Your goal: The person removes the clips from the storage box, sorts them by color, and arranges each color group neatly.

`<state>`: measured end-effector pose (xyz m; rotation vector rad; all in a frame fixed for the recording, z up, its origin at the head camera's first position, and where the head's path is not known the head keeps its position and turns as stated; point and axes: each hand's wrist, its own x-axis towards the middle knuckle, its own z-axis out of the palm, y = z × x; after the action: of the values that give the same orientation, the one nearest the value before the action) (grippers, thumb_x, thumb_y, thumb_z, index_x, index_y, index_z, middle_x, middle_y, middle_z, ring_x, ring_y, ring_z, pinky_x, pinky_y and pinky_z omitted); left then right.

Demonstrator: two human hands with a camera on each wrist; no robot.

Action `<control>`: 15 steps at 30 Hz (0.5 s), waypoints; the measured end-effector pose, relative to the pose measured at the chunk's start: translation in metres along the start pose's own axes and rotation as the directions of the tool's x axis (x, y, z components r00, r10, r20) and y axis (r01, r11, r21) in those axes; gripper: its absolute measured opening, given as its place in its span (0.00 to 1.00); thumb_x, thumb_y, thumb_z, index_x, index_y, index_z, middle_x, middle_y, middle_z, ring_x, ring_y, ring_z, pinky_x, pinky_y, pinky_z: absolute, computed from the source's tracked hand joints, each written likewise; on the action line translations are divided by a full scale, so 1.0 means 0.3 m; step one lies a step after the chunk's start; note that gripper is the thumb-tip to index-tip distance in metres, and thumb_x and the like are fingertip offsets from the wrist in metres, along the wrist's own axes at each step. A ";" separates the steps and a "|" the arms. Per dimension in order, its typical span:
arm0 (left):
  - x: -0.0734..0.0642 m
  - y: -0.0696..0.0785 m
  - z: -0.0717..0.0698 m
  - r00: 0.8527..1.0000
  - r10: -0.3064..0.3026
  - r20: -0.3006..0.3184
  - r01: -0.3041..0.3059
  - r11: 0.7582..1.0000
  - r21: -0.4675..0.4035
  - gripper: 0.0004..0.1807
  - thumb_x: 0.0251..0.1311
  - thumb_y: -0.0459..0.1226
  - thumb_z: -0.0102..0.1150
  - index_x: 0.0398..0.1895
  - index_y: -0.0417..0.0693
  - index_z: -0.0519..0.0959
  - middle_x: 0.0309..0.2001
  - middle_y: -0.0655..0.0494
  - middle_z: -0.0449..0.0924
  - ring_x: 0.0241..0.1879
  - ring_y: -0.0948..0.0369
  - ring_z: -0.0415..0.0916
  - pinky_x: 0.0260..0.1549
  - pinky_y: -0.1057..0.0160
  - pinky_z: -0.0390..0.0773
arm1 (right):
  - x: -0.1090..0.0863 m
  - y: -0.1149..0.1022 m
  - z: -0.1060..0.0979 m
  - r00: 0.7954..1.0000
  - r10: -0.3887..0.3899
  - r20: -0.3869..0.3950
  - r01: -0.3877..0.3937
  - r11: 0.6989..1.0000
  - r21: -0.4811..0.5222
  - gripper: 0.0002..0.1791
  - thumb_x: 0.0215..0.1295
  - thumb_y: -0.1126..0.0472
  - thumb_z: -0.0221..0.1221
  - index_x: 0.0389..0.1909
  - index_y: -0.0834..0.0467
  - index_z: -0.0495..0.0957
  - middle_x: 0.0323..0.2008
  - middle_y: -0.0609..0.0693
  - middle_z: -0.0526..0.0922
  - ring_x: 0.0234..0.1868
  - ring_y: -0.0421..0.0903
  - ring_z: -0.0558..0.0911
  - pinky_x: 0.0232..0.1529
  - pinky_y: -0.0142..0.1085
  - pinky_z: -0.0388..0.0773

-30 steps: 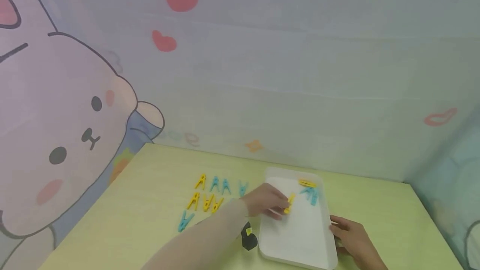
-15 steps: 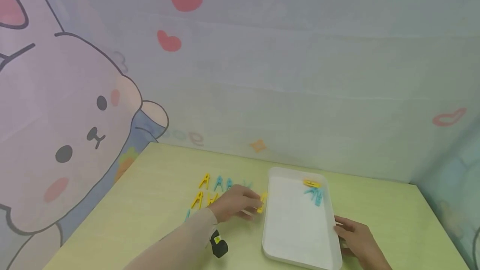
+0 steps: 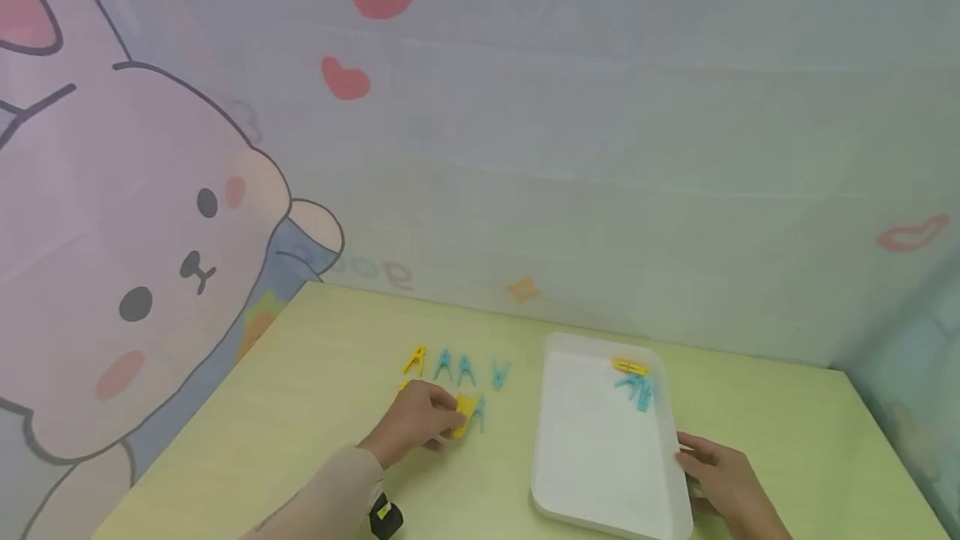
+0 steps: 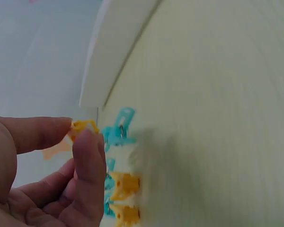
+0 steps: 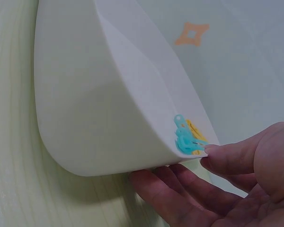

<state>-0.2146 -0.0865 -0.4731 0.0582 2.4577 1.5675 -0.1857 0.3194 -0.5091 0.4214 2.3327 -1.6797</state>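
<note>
My left hand (image 3: 416,422) pinches a yellow clothespin (image 3: 463,417) between thumb and forefinger, above the left half of the table. In the left wrist view that clothespin (image 4: 81,128) shows partly behind the fingertips. A blue clothespin (image 3: 478,415) appears right beside it. Farther back lie a yellow clothespin (image 3: 416,360) and several blue ones (image 3: 466,370); the hand and forearm hide others. My right hand (image 3: 723,477) grips the right side of a white tray (image 3: 600,457), its thumb at the rim and its fingers against the outside wall, as the right wrist view shows.
Inside the tray's far right corner lie a yellow clothespin (image 3: 630,367) and blue ones (image 3: 645,396). A printed cloth backdrop (image 3: 600,190) hangs behind the pale green table (image 3: 757,415). A black device (image 3: 386,517) sits at the left wrist.
My left hand has moved left from over the tray to the clothespins on the table, still pinching the yellow clothespin. The right hand keeps its grip on the tray.
</note>
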 end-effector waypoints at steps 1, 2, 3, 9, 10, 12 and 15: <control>-0.006 -0.007 -0.008 1.000 0.000 -0.018 0.000 0.999 0.040 0.17 0.55 0.33 0.68 0.45 0.30 0.81 0.38 0.46 0.83 0.29 0.58 0.81 0.24 0.60 0.83 | 0.000 -0.001 0.001 1.000 0.002 0.003 -0.002 1.000 -0.003 0.28 0.74 0.63 0.53 0.68 0.74 0.62 0.59 0.74 0.72 0.47 0.56 0.83 0.38 0.50 0.83; -0.011 -0.014 -0.016 0.999 0.004 -0.037 -0.001 0.997 0.082 0.17 0.54 0.33 0.69 0.44 0.29 0.81 0.39 0.44 0.84 0.28 0.58 0.82 0.23 0.60 0.83 | 0.001 -0.001 0.001 1.000 0.005 0.005 -0.005 1.000 -0.007 0.28 0.74 0.63 0.53 0.68 0.74 0.61 0.60 0.74 0.70 0.47 0.56 0.83 0.39 0.50 0.83; -0.016 -0.022 -0.024 0.999 0.006 -0.054 0.000 0.992 0.125 0.16 0.54 0.32 0.69 0.43 0.30 0.82 0.40 0.43 0.84 0.26 0.58 0.82 0.23 0.60 0.83 | 0.003 0.000 0.001 1.000 0.007 0.009 -0.007 1.000 -0.013 0.28 0.74 0.62 0.54 0.68 0.74 0.61 0.60 0.74 0.70 0.47 0.56 0.83 0.39 0.50 0.83; -0.052 -0.041 -0.046 0.991 -0.010 -0.133 0.058 0.930 0.362 0.07 0.50 0.32 0.67 0.20 0.42 0.79 0.18 0.56 0.77 0.12 0.65 0.69 0.14 0.67 0.69 | 0.004 0.002 -0.008 1.000 0.000 0.016 0.001 1.000 -0.021 0.29 0.74 0.61 0.54 0.68 0.74 0.61 0.57 0.72 0.74 0.46 0.55 0.83 0.39 0.51 0.83; -0.061 -0.044 -0.049 0.990 -0.011 -0.139 0.065 0.919 0.389 0.12 0.50 0.32 0.65 0.14 0.45 0.74 0.13 0.59 0.71 0.10 0.66 0.63 0.12 0.68 0.63 | 0.003 0.000 -0.006 1.000 -0.001 0.014 0.001 1.000 -0.019 0.28 0.74 0.62 0.54 0.68 0.74 0.62 0.57 0.72 0.75 0.46 0.55 0.83 0.38 0.51 0.83; -0.077 -0.051 -0.054 0.989 -0.013 -0.149 0.076 0.901 0.427 0.19 0.49 0.31 0.63 0.09 0.50 0.66 0.07 0.62 0.62 0.09 0.67 0.56 0.11 0.70 0.54 | 0.002 0.000 -0.003 1.000 -0.004 0.011 0.004 1.000 -0.017 0.28 0.74 0.62 0.54 0.68 0.74 0.62 0.56 0.71 0.76 0.45 0.55 0.83 0.38 0.50 0.83; -0.091 -0.066 -0.065 0.985 0.008 -0.173 0.077 0.875 0.477 0.25 0.48 0.30 0.62 0.08 0.54 0.57 0.07 0.66 0.53 0.10 0.67 0.49 0.12 0.70 0.48 | 0.002 0.000 0.005 1.000 -0.010 0.008 0.010 1.000 -0.013 0.28 0.74 0.62 0.54 0.68 0.73 0.62 0.57 0.71 0.75 0.46 0.56 0.83 0.38 0.50 0.83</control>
<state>-0.1904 -0.1165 -0.4785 -0.0409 2.9098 0.9379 -0.1862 0.3182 -0.5097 0.4007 2.3424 -1.6665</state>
